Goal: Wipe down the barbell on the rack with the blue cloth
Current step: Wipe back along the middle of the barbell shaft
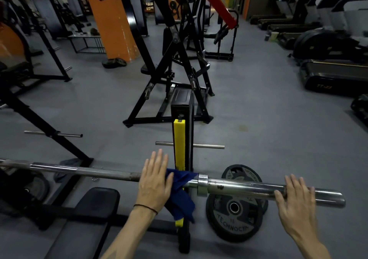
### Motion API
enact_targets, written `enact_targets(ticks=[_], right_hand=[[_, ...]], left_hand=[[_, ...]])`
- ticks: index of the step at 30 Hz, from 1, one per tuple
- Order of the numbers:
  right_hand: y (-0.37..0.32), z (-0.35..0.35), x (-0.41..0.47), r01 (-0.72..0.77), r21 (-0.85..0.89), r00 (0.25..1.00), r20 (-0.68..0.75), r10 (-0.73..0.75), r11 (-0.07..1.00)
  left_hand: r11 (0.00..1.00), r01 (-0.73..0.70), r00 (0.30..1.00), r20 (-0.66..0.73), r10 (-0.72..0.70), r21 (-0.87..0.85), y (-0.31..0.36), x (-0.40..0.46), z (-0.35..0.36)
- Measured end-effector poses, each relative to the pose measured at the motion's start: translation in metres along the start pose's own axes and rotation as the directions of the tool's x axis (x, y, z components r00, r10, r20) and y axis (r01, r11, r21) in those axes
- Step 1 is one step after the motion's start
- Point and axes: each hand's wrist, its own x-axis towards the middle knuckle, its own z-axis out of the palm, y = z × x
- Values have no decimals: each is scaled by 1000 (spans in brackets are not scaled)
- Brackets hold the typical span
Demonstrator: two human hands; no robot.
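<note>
1. The barbell point(111, 174) is lying across the lower half of the frame, running from the left edge to lower right, sitting on the rack upright point(184, 159) with the yellow guard point(179, 143) just behind it.
2. The blue cloth point(180, 195) is draped over the bar right at the upright, lower centre, hanging down below the bar, so it is sitting ready at the spot between shaft and collar point(202, 185).
3. The left hand point(154, 181) is lying flat on top of the bar, fingers straight and together, its edge touching the cloth; judging by this, it is pressing or about to gather the cloth, not gripping it.
4. The right hand point(296, 196) is resting on the sleeve end at lower right, fingers spread and draped over the top; probably steadying the bar so it is not rolling while wiping. Whether the thumb is wrapping under, cannot tell.
5. Weight plates point(235, 211) are lying on the floor below the sleeve, lower centre-right; the sleeve itself is carrying none.
6. The bench pad point(95, 203) is sitting at lower left under the bar.
7. Wiping looks barely begun; most of the shaft to the left is left to cover.
</note>
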Motion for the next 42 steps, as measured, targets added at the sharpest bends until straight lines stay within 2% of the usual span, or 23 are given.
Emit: enact_targets(ticks=[3,7,11,15,20,24,26,28,31,32,36,39,40,42], right_hand=[[-15,1,-2,17,20,1000,-6,-17,1000],[-81,8,-6,206,136,978,-13,-207,969],[-151,26,-12,330,166,939,46,-341,929],[-181,39,-14,293,102,946,115,-304,951],[-183,36,-13,271,51,955,114,-275,961],[-195,36,-15,220,33,969,110,-222,975],[-196,36,-15,204,31,973,105,-206,978],[-196,36,-15,206,32,973,97,-208,978],[-193,37,-15,223,43,971,76,-226,974],[-192,37,-14,223,50,972,69,-227,973],[-197,41,-16,203,64,978,32,-205,977],[-196,45,-16,193,71,981,21,-195,979],[-195,47,-15,199,73,979,16,-201,977],[-193,49,-15,219,70,975,15,-221,973]], left_hand=[[999,-35,995,94,39,-37,14,-4,11],[1000,13,973,232,-12,-4,13,-10,23],[999,-9,958,288,-3,41,1,-9,21],[995,-59,957,287,33,83,-24,-18,15],[989,-19,968,252,-18,143,-84,-30,-1],[979,143,959,222,-174,146,-55,-19,6],[991,98,963,243,-118,96,-18,-11,19],[998,-26,956,292,9,54,3,-8,27],[992,-123,952,287,110,27,-25,-8,19],[993,-109,954,285,96,32,-43,-11,13],[987,109,950,280,-139,119,-98,-17,-14],[963,236,928,264,-263,129,-54,-7,4],[970,212,932,273,-237,117,-32,-6,12],[995,67,940,330,-88,74,0,-10,19]])
